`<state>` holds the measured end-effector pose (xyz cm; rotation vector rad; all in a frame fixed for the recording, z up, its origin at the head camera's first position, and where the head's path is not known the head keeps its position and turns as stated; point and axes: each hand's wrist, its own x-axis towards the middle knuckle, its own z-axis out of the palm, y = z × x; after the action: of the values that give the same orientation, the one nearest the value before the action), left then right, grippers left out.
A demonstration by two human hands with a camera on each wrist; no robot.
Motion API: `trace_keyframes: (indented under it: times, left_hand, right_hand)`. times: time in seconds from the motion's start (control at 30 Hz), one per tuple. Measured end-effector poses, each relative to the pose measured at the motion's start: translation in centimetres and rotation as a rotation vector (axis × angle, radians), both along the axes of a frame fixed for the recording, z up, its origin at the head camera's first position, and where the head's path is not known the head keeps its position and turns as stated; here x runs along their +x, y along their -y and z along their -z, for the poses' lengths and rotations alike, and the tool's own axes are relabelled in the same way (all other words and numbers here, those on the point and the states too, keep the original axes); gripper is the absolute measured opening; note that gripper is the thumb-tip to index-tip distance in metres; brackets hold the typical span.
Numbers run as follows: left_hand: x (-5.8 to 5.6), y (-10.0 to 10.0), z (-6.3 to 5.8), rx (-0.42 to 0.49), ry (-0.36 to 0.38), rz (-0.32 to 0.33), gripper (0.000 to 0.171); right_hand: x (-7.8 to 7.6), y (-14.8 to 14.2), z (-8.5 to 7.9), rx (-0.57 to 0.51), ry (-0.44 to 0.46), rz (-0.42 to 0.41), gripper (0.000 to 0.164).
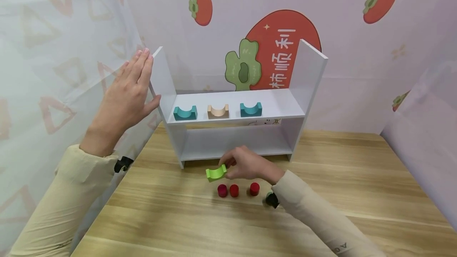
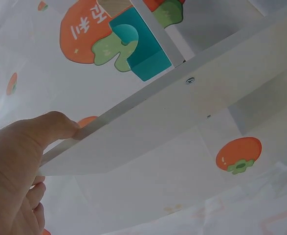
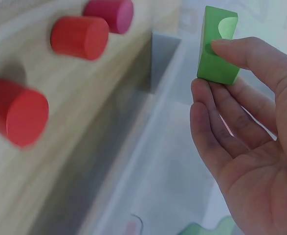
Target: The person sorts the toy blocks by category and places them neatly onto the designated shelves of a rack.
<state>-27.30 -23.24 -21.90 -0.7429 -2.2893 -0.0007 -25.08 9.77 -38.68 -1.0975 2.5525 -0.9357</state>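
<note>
My right hand [image 1: 246, 163] pinches a lime-green arch block [image 1: 216, 173], a block with a half-round cutout, between thumb and fingertips. It is held above the wooden table, in front of the white shelf [image 1: 235, 100]; the right wrist view shows the green block [image 3: 219, 46] end-on. At the shelf's left side panel, my left hand [image 1: 126, 90] has its fingers along the outside and its thumb at the front edge; in the left wrist view the thumb [image 2: 55, 127] lies over that edge. On the upper board stand a teal arch block [image 1: 185, 113], a beige one [image 1: 218, 112] and another teal one [image 1: 251, 110].
On the table [image 1: 160, 209], below my right hand, stand a magenta cylinder [image 1: 222, 190], a red cylinder [image 1: 234, 190] and another red cylinder [image 1: 254, 189]. A greenish thing is mostly hidden by my right wrist's black strap [image 1: 272, 200]. A printed cloth [image 1: 357, 70] hangs behind the shelf.
</note>
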Motion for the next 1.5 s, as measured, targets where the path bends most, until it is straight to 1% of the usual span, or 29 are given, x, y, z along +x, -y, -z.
trace_keyframes:
  times: [0.17, 0.33, 0.47, 0.57, 0.67, 0.8, 0.97, 1.1, 1.23, 1.4, 1.5]
  left_hand:
    - [0.0, 0.0, -0.1, -0.007, -0.007, 0.002, 0.097]
    - [-0.1, -0.1, -0.1, -0.015, -0.011, 0.002, 0.097]
    - [-0.1, -0.1, -0.1, -0.014, -0.014, 0.001, 0.097]
    - [-0.1, -0.1, 0.0, -0.011, -0.014, 0.0, 0.097]
    - [-0.1, -0.1, 0.0, -0.011, -0.014, -0.003, 0.097]
    - [-0.1, -0.1, -0.1, -0.009, -0.011, -0.005, 0.097]
    - [-0.1, -0.2, -0.2, -0.005, -0.006, -0.004, 0.098]
    - [-0.1, -0.2, -0.3, -0.006, -0.008, -0.002, 0.098]
    - [-0.1, -0.2, -0.3, -0.005, -0.008, -0.003, 0.098]
    - [0.0, -0.2, -0.2, -0.006, -0.001, -0.01, 0.099]
    - [0.1, -0.2, -0.1, -0.004, 0.005, -0.011, 0.099]
  right_hand:
    - [0.1, -2.1, -1.8, 0.028, -0.012, 0.03, 0.029]
    - [0.0, -4.6, -3.0, 0.017, -0.001, 0.036, 0.027]
    - [0.0, -6.7, -4.0, 0.024, 0.009, 0.062, 0.03]
    - [0.0, -8.2, -4.7, 0.029, -0.011, 0.085, 0.033]
    - [-0.1, -9.6, -5.5, 0.043, -0.051, 0.119, 0.033]
    - [0.0, -11.5, -7.2, 0.063, -0.078, 0.161, 0.033]
    - [0.3, -13.6, -9.7, 0.044, -0.069, 0.184, 0.032]
    - [0.4, -14.9, -11.8, 0.054, -0.092, 0.238, 0.033]
    - [0.1, -15.9, -13.5, 0.091, -0.133, 0.299, 0.035]
    - [-0.6, -16.6, -14.8, 0.123, -0.156, 0.382, 0.036]
    - [-0.9, -16.6, -15.3, 0.122, -0.155, 0.411, 0.037]
